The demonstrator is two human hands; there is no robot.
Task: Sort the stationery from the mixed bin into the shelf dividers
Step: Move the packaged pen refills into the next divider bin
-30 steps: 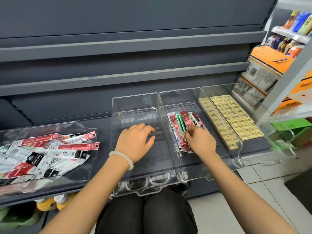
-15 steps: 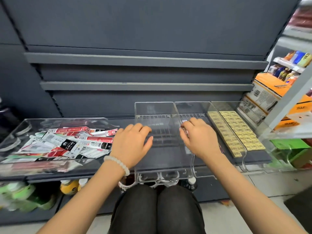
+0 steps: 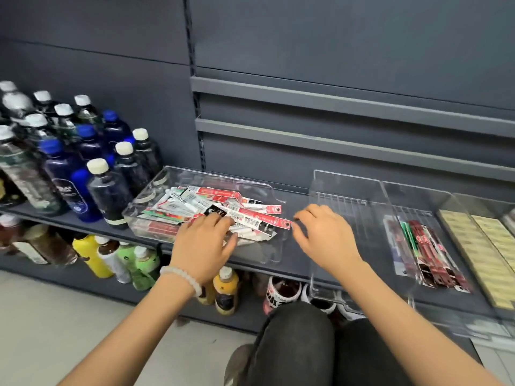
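A clear mixed bin [image 3: 267, 254] on the grey shelf holds a heap of red, white and black stationery packets [image 3: 223, 210]. My left hand [image 3: 204, 246] lies on the near part of that heap, fingers spread and touching the packets. My right hand [image 3: 324, 236] hovers beside the bin's right end with loosely curled fingers and holds nothing. To its right stand clear shelf dividers: the first divider [image 3: 348, 218] holds nothing, the second [image 3: 401, 196] holds red and green packets [image 3: 426, 254], and the third holds rows of yellow erasers [image 3: 479, 246].
Bottles with white and blue caps [image 3: 83, 162] crowd the shelf left of the bin. More bottles [image 3: 111, 257] stand on the lower shelf beneath it. My knees in dark trousers [image 3: 301, 344] are just in front of the shelf edge.
Both hands have left the dividers and moved left to the mixed bin. The view has swung left, so the bottles now show.
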